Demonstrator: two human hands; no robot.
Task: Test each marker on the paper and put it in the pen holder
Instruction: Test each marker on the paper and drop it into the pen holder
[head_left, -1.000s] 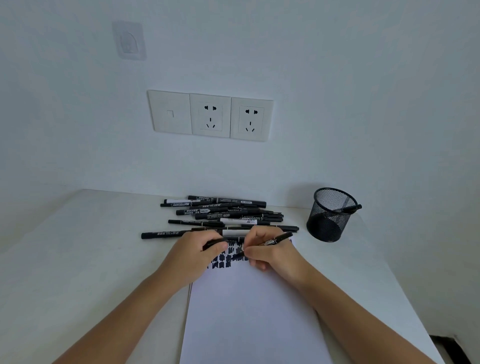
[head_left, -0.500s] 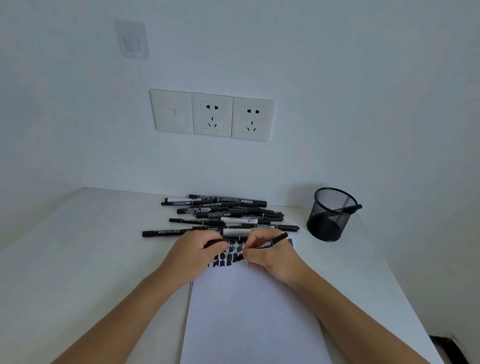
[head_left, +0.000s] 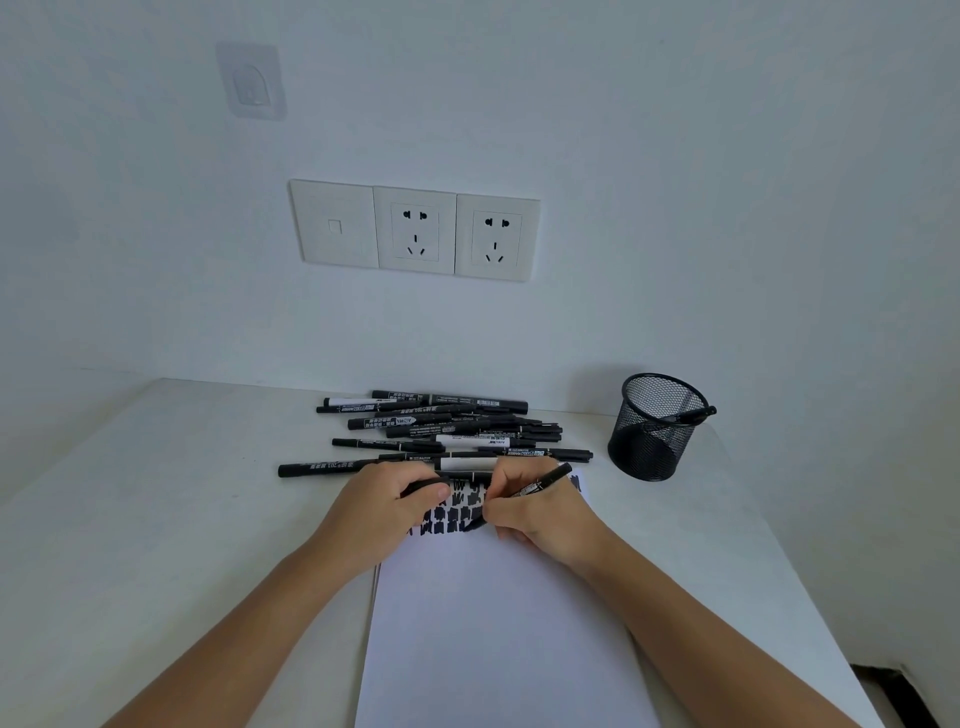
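A white sheet of paper (head_left: 498, 623) lies on the table with rows of black scribbles (head_left: 452, 517) at its far end. My right hand (head_left: 535, 512) grips a black marker (head_left: 540, 483) like a pen, its tip down on the scribbles. My left hand (head_left: 384, 506) rests on the paper's far left corner and pinches a black cap (head_left: 423, 487). A pile of several black markers (head_left: 447, 426) lies just beyond the hands. The black mesh pen holder (head_left: 655, 428) stands at the right, with one marker (head_left: 693, 414) leaning on its rim.
The white table (head_left: 156, 519) meets the wall behind the marker pile. A row of wall sockets (head_left: 415, 231) and a stick-on hook (head_left: 252, 83) sit on the wall above. The table's right edge runs close past the pen holder.
My right hand has slid slightly left along the scribbles with the marker tip on the paper. The left hand has stayed in place.
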